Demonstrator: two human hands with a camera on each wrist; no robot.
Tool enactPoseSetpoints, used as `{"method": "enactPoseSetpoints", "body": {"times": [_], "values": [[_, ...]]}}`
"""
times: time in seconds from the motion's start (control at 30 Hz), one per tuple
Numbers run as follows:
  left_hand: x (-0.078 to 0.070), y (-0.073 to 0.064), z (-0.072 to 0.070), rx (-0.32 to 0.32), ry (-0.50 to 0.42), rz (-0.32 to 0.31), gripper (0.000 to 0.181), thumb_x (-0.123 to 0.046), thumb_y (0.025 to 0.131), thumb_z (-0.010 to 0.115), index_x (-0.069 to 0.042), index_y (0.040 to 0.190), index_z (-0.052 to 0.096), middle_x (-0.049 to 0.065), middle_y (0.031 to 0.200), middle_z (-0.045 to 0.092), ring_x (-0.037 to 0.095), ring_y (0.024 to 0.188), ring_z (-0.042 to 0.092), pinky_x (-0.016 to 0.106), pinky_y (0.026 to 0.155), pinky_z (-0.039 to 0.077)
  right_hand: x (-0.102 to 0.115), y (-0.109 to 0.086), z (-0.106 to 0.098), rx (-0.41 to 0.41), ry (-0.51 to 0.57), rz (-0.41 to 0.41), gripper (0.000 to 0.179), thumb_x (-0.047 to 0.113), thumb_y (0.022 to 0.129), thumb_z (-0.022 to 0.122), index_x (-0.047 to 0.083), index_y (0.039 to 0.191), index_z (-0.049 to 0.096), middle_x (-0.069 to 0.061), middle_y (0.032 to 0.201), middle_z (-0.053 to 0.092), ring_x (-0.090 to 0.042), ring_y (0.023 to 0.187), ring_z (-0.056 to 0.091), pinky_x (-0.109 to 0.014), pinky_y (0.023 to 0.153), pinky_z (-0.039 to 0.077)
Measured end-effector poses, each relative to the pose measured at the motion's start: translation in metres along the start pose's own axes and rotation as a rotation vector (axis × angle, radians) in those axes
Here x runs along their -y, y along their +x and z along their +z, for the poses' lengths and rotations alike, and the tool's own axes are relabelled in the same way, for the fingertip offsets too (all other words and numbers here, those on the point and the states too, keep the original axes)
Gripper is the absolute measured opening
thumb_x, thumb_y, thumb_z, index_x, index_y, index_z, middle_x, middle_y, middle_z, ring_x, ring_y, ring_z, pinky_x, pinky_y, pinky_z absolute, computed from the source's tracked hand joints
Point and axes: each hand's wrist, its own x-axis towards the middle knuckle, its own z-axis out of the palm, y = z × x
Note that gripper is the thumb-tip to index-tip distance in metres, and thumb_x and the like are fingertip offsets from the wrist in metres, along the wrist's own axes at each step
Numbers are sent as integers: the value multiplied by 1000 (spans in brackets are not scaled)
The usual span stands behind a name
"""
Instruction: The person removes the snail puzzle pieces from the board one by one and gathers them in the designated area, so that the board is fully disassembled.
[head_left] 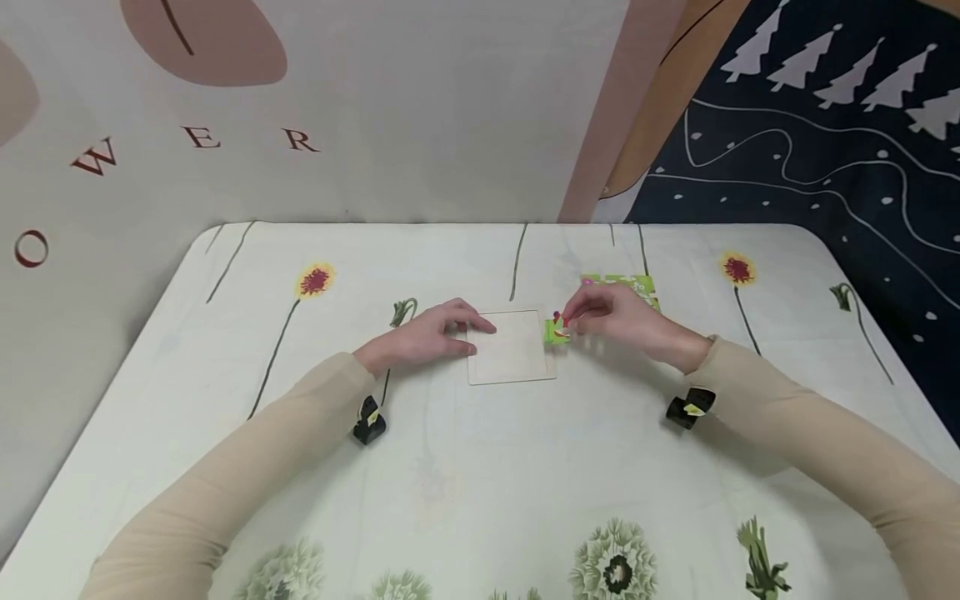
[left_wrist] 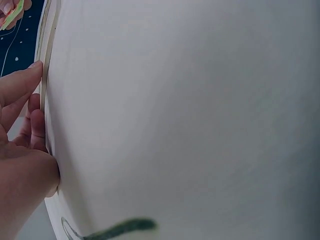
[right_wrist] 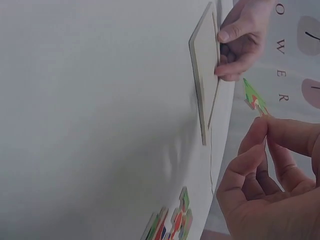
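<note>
A pale, flat puzzle tray [head_left: 506, 350] with a raised rim lies mid-table. My left hand [head_left: 435, 335] rests at its left side, fingertips on the rim and inner board, fingers fairly straight. Between the thumb and index finger of my right hand [head_left: 622, 317] I pinch a green puzzle piece [head_left: 556, 331] with red and white markings, held over the tray's right edge. In the right wrist view the puzzle piece [right_wrist: 254, 97] juts from the fingertips, raised above the tray [right_wrist: 202, 75].
More green printed puzzle pieces [head_left: 637, 285] lie behind my right hand, partly covered by it. The tablecloth [head_left: 450, 467] is white with printed flowers. A pale curtain-like backdrop [head_left: 420, 108] rises behind the table, with a dark patterned cloth [head_left: 810, 150] to the right.
</note>
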Motion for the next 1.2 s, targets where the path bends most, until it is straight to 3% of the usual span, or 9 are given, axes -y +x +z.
{"method": "enactPoseSetpoints", "body": {"times": [0.07, 0.1, 0.17, 0.23, 0.3, 0.4, 0.83, 1.2], "values": [[0, 0, 0, 4, -5, -4, 36, -6, 92, 67, -9, 128, 67, 10, 130, 57, 24, 114, 52, 39, 103, 38, 0, -1, -4, -8, -6, 8, 18, -1, 93, 60, -6, 109, 67, -5, 99, 72, -29, 136, 52, -31, 106, 45], [-1, 0, 0, 8, -17, -12, 36, -6, 92, 67, -10, 128, 66, 10, 130, 56, 24, 115, 51, 40, 104, 38, -1, -2, -6, -9, -4, 15, 17, 0, 93, 61, -6, 109, 66, -4, 99, 71, -32, 138, 49, -32, 105, 46], [-1, -1, 0, 12, -19, -18, 37, -6, 92, 67, -10, 129, 66, 10, 131, 56, 25, 116, 51, 41, 105, 37, -1, -4, -9, -12, -8, 28, 17, 2, 94, 61, -5, 108, 66, -2, 98, 71, -31, 147, 38, -28, 96, 49], [-2, -1, 0, 14, -25, -30, 37, -6, 92, 67, -10, 129, 66, 9, 132, 56, 24, 116, 51, 40, 105, 37, -2, -5, -13, -21, -19, 46, 16, 4, 94, 63, -3, 108, 66, 0, 98, 70, -27, 134, 53, -25, 78, 50], [-2, -1, 0, 13, -24, -34, 37, -6, 92, 67, -10, 129, 66, 9, 132, 55, 24, 116, 50, 40, 105, 36, -3, -6, -16, -33, -33, 62, 16, 6, 94, 64, -2, 108, 67, 0, 98, 69, -21, 110, 64, -24, 69, 48], [-2, -1, 0, 13, -23, -37, 36, -7, 93, 66, -11, 129, 66, 9, 132, 55, 24, 116, 50, 39, 105, 37, -5, -8, -21, -48, -61, 82, 18, 9, 94, 65, 0, 109, 67, -1, 97, 68, -12, 83, 61, -25, 68, 48], [-4, -1, 0, 12, -50, -47, 36, -7, 93, 65, -11, 129, 66, 8, 131, 56, 23, 117, 51, 39, 106, 36, -20, -11, -34, -60, -123, 126, 21, 9, 96, 61, -1, 113, 67, -15, 112, 68, -4, 85, 60, -22, 76, 49], [-3, -1, -1, 9, -30, -38, 35, -6, 93, 66, -10, 128, 66, 9, 131, 56, 24, 118, 51, 40, 107, 36, -30, -9, -35, -57, -192, 158, 20, 13, 95, 67, 0, 109, 69, -13, 106, 70, -8, 83, 60, -23, 75, 47]]}}
